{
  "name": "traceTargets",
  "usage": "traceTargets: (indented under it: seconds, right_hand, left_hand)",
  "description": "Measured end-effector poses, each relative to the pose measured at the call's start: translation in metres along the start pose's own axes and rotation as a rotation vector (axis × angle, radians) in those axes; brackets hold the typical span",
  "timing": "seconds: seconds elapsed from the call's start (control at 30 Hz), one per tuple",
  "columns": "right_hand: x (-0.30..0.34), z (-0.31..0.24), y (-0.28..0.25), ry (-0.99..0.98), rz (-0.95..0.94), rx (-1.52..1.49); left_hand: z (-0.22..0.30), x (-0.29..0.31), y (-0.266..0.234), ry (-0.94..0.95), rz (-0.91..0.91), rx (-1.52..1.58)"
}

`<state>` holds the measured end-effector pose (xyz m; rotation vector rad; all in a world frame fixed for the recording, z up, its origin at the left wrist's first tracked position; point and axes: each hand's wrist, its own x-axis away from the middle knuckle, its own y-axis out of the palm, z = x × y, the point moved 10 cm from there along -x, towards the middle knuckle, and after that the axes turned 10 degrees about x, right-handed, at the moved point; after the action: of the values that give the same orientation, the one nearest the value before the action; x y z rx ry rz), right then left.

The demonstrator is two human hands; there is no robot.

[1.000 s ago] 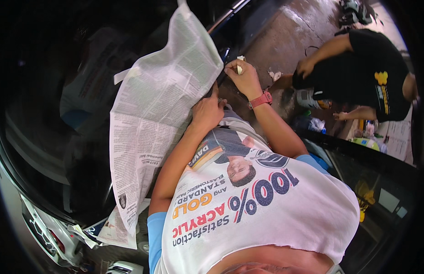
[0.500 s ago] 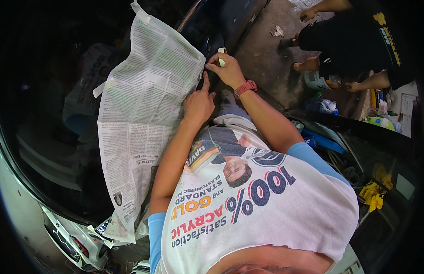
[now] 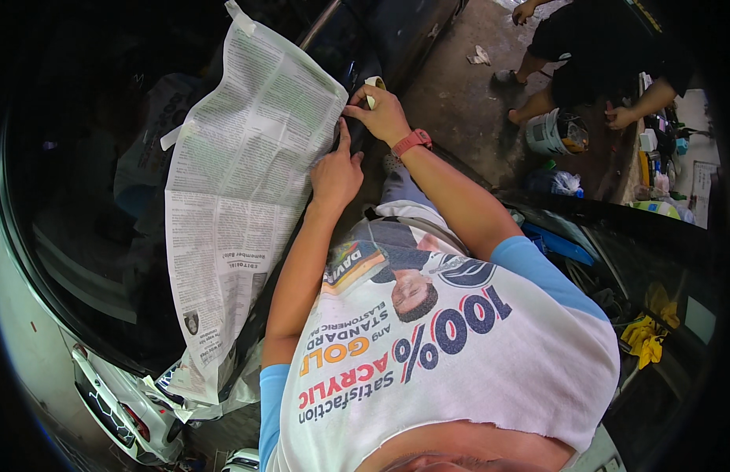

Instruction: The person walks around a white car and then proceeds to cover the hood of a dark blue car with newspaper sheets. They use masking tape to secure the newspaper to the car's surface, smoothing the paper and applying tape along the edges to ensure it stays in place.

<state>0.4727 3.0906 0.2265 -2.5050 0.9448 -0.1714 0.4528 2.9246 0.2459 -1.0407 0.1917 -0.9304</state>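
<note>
A newspaper sheet [image 3: 247,181] is draped along the glossy dark car surface [image 3: 90,252], its right edge met by both hands. On the left hand [image 3: 335,179], the index finger is extended to that edge, the others loosely curled; whether anything is gripped under them cannot be told. Just beyond, thumb and index finger of the right hand [image 3: 385,119] are pinched together at the sheet's corner, and a masking tape roll [image 3: 370,101] is held in the same hand. A red wristwatch [image 3: 412,141] is worn above it. A bucket [image 3: 544,134] is seen near a co-worker's hand [image 3: 619,116]
</note>
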Motion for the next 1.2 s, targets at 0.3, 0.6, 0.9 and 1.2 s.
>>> traceTargets:
  seconds: [0.3, 0.6, 0.9, 1.2]
  right_hand:
    - [-0.021, 0.01, -0.01, -0.022, -0.022, 0.023]
    - [-0.05, 0.002, -0.046, -0.089, -0.085, 0.081]
    - [-0.02, -0.034, -0.046, -0.38, -0.404, -0.121]
    - [0.139, -0.076, -0.116, -0.305, -1.322, 0.064]
  left_hand:
    - [0.005, -0.001, 0.004, -0.082, 0.107, 0.003]
    - [0.013, 0.013, 0.006, -0.121, 0.448, -0.148]
    - [0.002, 0.021, 0.014, -0.156, 0.649, -0.304]
    - [-0.002, 0.023, 0.032, -0.346, 0.254, -0.269]
